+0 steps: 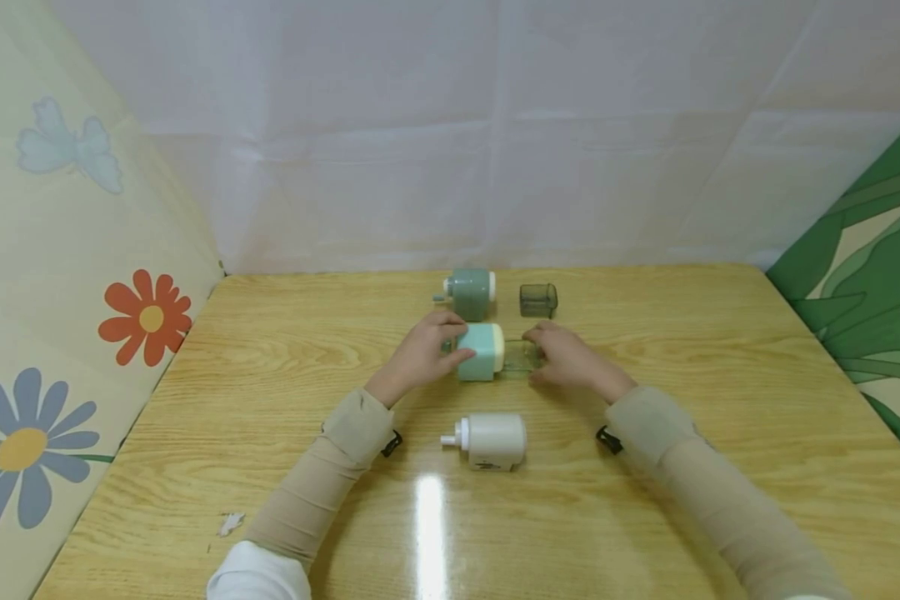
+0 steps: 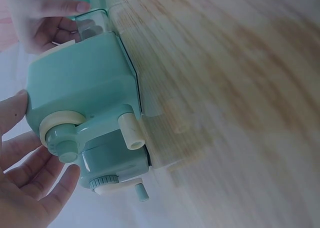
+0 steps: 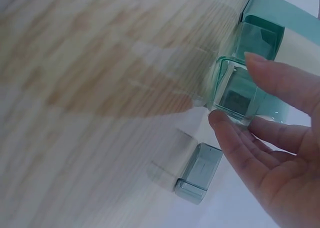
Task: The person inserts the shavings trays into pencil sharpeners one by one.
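A mint-green crank pencil sharpener with a cream rim lies mid-table. My left hand holds it around its crank end, thumb on the near side and fingers on the far side. The left wrist view shows its crank handle close to that hand. At the other end, my right hand pinches the clear shavings drawer between thumb and fingers. In the right wrist view the drawer sits partly in the sharpener's opening, part of it sticking out.
Behind stands a darker green sharpener, with a smoky clear drawer apart to its right. Nearer me lies a cream sharpener, its crank side facing left. A white scrap lies on the table's left part.
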The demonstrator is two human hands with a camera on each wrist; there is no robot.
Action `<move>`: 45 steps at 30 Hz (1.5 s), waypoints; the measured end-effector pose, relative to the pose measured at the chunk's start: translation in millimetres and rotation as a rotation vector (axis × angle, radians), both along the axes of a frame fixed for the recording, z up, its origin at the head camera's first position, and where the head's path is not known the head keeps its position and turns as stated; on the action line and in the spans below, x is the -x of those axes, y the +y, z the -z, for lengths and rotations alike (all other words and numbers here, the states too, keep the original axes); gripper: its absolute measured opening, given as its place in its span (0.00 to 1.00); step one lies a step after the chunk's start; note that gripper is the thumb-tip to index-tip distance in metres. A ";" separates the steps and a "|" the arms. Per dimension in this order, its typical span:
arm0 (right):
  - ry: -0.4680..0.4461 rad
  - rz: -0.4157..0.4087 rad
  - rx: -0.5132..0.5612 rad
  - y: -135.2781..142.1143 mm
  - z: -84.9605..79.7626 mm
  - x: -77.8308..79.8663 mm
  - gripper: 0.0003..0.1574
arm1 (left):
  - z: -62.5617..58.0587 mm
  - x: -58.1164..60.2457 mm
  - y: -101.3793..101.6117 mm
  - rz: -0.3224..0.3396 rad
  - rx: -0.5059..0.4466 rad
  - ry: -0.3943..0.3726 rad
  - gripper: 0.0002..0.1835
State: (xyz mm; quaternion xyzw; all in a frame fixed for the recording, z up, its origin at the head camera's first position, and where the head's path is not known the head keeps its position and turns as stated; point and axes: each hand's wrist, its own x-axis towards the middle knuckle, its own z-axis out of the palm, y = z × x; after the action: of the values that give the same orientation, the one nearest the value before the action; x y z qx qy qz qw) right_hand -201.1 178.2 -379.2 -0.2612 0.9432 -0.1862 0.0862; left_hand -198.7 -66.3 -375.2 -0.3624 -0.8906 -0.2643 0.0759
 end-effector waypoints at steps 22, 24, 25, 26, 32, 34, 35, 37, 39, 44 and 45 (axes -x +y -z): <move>-0.007 -0.025 0.046 -3.7 -0.1 -0.1 0.40 | 1.6 0.7 0.4 -0.003 -0.005 0.000 0.21; -0.001 -0.035 0.051 -3.7 1.4 0.6 0.39 | 1.8 1.0 0.5 0.000 -0.010 0.008 0.21; 0.003 -0.039 0.051 -4.0 2.0 0.9 0.39 | 1.7 0.9 0.5 0.001 -0.012 0.011 0.21; 0.007 -0.040 0.052 -4.3 2.3 1.1 0.39 | 1.4 0.7 0.5 0.001 -0.014 0.012 0.21; 0.008 -0.041 0.053 -8.2 2.1 1.7 0.39 | 0.5 0.2 0.4 -0.003 -0.018 0.004 0.21; 0.004 -0.038 0.053 -9.7 2.6 2.0 0.40 | 0.8 0.5 0.4 -0.003 -0.016 0.006 0.21; 0.003 -0.040 0.054 -10.5 2.8 2.1 0.40 | 0.9 0.7 0.5 -0.003 -0.016 0.007 0.21; -0.004 -0.034 0.057 -12.2 2.5 2.0 0.40 | 1.2 0.9 0.3 -0.003 -0.017 0.006 0.20; -0.012 -0.031 0.063 -13.8 2.1 1.7 0.40 | 1.5 1.0 0.2 -0.005 -0.016 0.004 0.20; -0.017 -0.031 0.072 -16.7 2.6 2.3 0.40 | 1.2 1.0 0.6 -0.010 -0.014 -0.009 0.21; -0.015 -0.031 0.071 -17.1 2.8 2.6 0.40 | 1.1 1.0 0.7 -0.011 -0.014 -0.011 0.21</move>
State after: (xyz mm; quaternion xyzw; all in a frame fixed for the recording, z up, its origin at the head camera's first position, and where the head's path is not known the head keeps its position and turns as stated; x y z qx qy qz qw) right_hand -203.6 161.1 -382.0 -0.2773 0.9311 -0.2203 0.0867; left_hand -199.7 -65.5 -376.3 -0.3556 -0.8910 -0.2722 0.0749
